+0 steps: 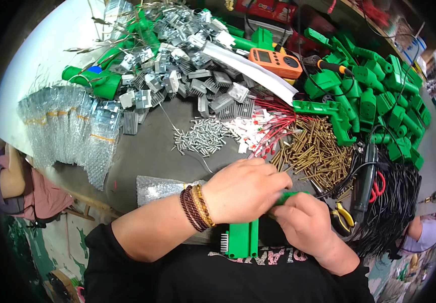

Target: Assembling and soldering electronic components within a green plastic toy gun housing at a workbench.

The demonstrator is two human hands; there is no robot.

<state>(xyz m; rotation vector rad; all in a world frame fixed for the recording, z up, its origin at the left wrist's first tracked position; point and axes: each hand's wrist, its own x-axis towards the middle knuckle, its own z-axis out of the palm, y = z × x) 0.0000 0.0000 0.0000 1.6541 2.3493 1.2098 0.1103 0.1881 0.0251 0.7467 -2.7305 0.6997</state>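
Note:
Close to my body, both hands work at a green plastic tool housing (243,240). A grey finned metal block (224,242) shows at its lower left side. My left hand (248,189) reaches across from the left, closed over the upper part of the housing, which it mostly covers. From the right, my right hand (304,222) has its fingers curled in a pinch at the green piece between the hands. Whether a small part sits between those fingertips is hidden. A bubble-wrap pouch (162,189) lies under and beside my left forearm.
Screws (203,137), red-wired white connectors (261,129) and long brass screws (311,151) are heaped ahead. Finned blocks (187,76) and green housings (374,91) pile up behind. An orange meter (275,62), soldering iron (366,177), yellow-handled pliers (342,219) and black cables (395,202) lie rightward.

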